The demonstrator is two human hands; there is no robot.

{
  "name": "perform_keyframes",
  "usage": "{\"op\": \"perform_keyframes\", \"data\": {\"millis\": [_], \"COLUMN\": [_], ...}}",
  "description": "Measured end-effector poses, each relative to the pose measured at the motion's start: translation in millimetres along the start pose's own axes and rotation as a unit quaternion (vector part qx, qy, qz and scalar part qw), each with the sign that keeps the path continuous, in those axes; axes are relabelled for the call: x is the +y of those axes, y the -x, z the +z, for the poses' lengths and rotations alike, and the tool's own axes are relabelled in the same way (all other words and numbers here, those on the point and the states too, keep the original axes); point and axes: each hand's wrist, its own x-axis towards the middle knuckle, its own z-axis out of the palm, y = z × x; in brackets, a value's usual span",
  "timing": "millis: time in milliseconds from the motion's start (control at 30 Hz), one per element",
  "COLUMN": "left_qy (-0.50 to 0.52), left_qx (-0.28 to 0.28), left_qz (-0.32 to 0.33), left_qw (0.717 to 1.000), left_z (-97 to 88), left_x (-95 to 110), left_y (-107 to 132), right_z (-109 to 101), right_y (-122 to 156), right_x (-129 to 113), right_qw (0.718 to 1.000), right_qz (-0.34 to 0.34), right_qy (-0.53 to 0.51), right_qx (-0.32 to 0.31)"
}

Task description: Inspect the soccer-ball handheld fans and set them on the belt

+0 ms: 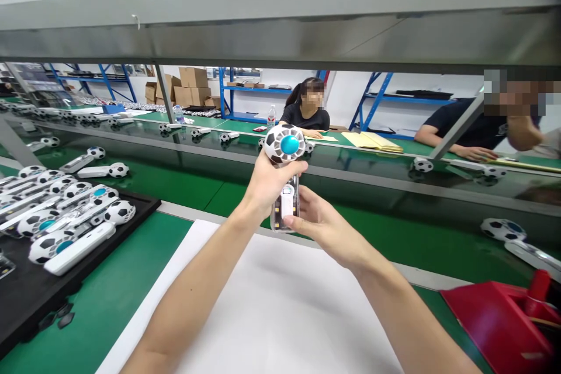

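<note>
A small handheld fan [284,169] with a black-and-white football-patterned head and a teal centre button is held up in front of me. My left hand [269,187] grips it just below the head. My right hand [318,228] pinches its clear plastic handle [287,204], which has a white insert, near the lower end. Both forearms reach in over a white sheet [280,310], and neither hand touches it.
A black tray [39,298] of several similar fans sits at left, and a red plastic object [495,321] at lower right. More fans lie along the green workbench [131,187]. A grey overhead shelf [280,29] spans above. Two seated co-workers [307,111] face me across the line.
</note>
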Motion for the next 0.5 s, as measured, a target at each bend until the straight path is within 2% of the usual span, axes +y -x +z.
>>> {"op": "perform_keyframes", "data": {"millis": [67,100,167,200,267,333,367,433,467,500], "left_qy": [-0.086,-0.139,-0.226,-0.247,-0.251,-0.280,-0.319,-0.406,-0.434,-0.457], "left_qx": [0.040,0.071,0.113,0.115,0.056,-0.039,-0.106,-0.237,-0.244,-0.216], "left_qz": [0.022,0.055,0.146,0.192,0.236,0.211,0.181,0.127,0.130,0.147], "left_qw": [0.995,0.986,0.956,0.943,0.937,0.936,0.924,0.874,0.858,0.850], "left_z": [-4.7,-7.2,-11.8,-13.8,-17.9,-25.4,-31.6,-48.5,-58.2,-67.7], "left_x": [-3.8,-1.6,12.9,24.7,52.1,76.0,84.0,90.5,89.8,87.5], "left_y": [-5.6,-6.9,-3.4,2.3,22.6,55.1,75.5,121.5,145.3,168.1], "right_z": [-7.8,-13.3,-28.1,-37.0,-56.4,-76.0,-85.3,-102.6,-110.5,-117.9], "right_y": [-5.4,-9.4,-19.0,-24.2,-33.4,-38.8,-39.8,-38.6,-36.9,-34.9], "right_x": [2.8,6.7,20.3,29.7,51.2,71.9,80.4,92.1,95.4,97.2], "right_qw": [0.998,0.996,0.991,0.987,0.975,0.952,0.937,0.898,0.877,0.856], "right_qz": [0.046,0.072,0.115,0.130,0.157,0.191,0.209,0.249,0.269,0.288], "right_qy": [-0.039,-0.041,-0.001,0.030,0.086,0.159,0.200,0.285,0.325,0.360], "right_qx": [0.007,0.021,0.069,0.094,0.135,0.180,0.198,0.224,0.231,0.235]}}
